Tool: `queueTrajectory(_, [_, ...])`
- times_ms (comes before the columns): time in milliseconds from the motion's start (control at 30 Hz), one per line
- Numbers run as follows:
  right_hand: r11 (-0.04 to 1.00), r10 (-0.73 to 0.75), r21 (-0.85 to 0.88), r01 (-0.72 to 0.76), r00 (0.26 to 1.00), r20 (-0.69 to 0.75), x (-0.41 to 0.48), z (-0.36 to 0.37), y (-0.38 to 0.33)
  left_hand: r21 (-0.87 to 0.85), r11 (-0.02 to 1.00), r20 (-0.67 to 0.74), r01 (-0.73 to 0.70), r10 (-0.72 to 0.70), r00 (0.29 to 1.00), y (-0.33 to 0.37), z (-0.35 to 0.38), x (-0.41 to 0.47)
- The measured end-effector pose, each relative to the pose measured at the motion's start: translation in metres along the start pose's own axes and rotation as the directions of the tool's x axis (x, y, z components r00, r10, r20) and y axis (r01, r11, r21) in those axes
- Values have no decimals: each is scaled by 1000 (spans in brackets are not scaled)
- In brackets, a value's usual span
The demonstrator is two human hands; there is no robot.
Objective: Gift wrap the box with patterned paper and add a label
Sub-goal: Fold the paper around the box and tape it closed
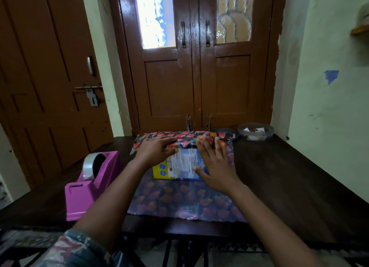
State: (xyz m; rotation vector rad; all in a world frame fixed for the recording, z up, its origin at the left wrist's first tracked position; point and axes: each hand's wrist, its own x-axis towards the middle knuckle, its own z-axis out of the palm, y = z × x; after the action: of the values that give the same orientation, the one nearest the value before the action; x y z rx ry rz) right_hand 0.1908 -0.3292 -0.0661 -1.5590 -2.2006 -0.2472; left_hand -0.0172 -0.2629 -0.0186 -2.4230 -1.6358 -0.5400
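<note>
One box (179, 167), one patterned paper (185, 201), one tape dispenser (89, 188).
Flat, fingers straight, left hand (157, 149) and right hand (216, 167) press paper onto box; box print illegible.

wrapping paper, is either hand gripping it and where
Nothing is gripped: left hand and right hand press the far flap of the wrapping paper flat onto the box.

Patterned teal-and-pink sleeve (73, 248), left arm.
</note>
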Motion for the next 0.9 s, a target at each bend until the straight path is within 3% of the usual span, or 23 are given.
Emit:
queueTrajectory(100, [1000, -19, 19, 19, 1000, -13, -14, 13, -22, 19, 1000, -46, -13, 14, 999, 6, 0, 1])
queueTrajectory(200, [987, -72, 159, 32, 965, 253, -29, 22, -48, 83, 996, -105, 15, -6, 994, 17, 0, 3])
queueTrajectory(267, [989, -92, 146, 40, 925, 368, -37, 26, -55, 142, 988, -122, 59, -41, 992, 25, 2, 5])
queueTrajectory(467, [997, -22, 81, -2, 955, 295, -43, 13, -24, 466, 877, -135, 117, -60, 989, 58, -13, 14])
queueTrajectory(600, [994, 112, -19, -112, 947, 302, -34, 0, 8, 600, 796, -16, 83, -92, 996, 88, -22, 20])
queueTrajectory(667, [982, 187, -62, -176, 930, 318, -23, -5, 14, 572, 816, 56, 76, -131, 990, 93, -32, 25])
queueTrajectory(767, [963, 227, -216, -163, 921, 317, -12, -12, 8, 396, 916, 148, 67, -136, 980, 88, -57, 34])
queueTrajectory(900, [981, 171, 7, -191, 892, 419, -19, -5, -7, 42, 999, 300, 8, -21, 954, 47, -64, 42])
